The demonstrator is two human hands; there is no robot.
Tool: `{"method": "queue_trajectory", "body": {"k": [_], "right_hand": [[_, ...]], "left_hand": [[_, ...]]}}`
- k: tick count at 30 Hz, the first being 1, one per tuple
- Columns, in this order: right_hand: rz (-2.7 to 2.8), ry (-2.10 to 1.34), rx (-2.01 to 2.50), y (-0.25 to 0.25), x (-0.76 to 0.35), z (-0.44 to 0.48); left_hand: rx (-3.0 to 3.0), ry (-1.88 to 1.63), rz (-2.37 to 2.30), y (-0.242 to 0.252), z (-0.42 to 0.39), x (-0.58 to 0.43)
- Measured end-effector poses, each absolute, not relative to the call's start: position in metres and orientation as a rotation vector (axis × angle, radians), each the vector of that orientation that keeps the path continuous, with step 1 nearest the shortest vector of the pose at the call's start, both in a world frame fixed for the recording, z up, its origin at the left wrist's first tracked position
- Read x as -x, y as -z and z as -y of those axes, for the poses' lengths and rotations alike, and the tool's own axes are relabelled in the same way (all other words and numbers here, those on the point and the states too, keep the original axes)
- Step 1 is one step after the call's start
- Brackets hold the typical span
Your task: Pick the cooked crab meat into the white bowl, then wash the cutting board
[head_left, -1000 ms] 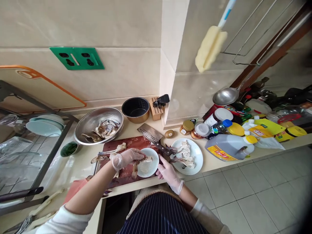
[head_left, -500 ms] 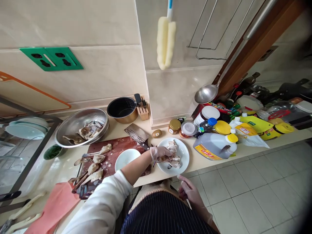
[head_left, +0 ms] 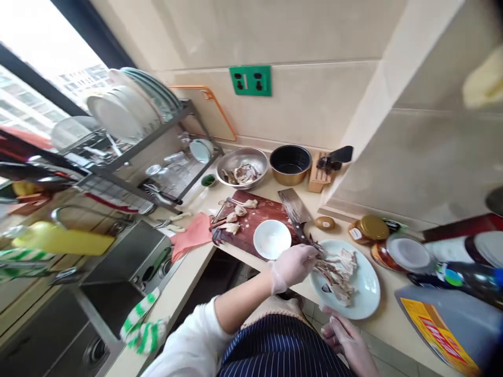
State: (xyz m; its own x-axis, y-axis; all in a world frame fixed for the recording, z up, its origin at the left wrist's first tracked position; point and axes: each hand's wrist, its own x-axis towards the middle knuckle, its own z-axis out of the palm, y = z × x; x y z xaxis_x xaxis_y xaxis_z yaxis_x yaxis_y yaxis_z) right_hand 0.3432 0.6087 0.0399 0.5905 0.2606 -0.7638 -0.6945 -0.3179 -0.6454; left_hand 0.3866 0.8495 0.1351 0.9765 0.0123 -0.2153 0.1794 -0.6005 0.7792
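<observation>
Head view: your left hand (head_left: pixel 296 264) touching pale meat (head_left: pixel 341 283) on plate (head_left: pixel 367 288), grip unclear; seemingly empty right hand (head_left: pixel 345 336) hovering half-curled beside rim. Some portions lying plated, bony pieces (head_left: pixel 240 210) apparently waiting on cutting board (head_left: pixel 269 209).

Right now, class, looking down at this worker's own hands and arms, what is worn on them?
Both the left hand and the right hand wear thin, see-through gloves. The left one wrinkles at the wrist. A plain white sleeve covers the left arm, leaving part of the forearm bare. No right sleeve shows.
</observation>
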Motion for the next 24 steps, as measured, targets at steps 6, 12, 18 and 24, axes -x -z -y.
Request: {"method": "queue_trajectory", "body": {"k": [6,12,18,24], "right_hand": [[-0.263,-1.057,1.623,-0.056,-0.348,-0.680],[-0.264,-1.079,1.643,-0.061,-0.330,-0.760],[-0.387,-1.000,1.585,-0.060,-0.306,-0.809],[-0.564,-0.794,1.586,-0.068,-0.300,-0.818]], "left_hand": [[-2.220,-0.210,-0.855,-0.095,-0.986,-0.268],[-2.512,-0.122,-0.787,-0.072,-1.097,-0.271],[-2.782,0.252,-0.528,-0.060,-1.123,-0.296],[-2.731,0.529,-0.516,-0.068,-1.129,-0.306]]}}
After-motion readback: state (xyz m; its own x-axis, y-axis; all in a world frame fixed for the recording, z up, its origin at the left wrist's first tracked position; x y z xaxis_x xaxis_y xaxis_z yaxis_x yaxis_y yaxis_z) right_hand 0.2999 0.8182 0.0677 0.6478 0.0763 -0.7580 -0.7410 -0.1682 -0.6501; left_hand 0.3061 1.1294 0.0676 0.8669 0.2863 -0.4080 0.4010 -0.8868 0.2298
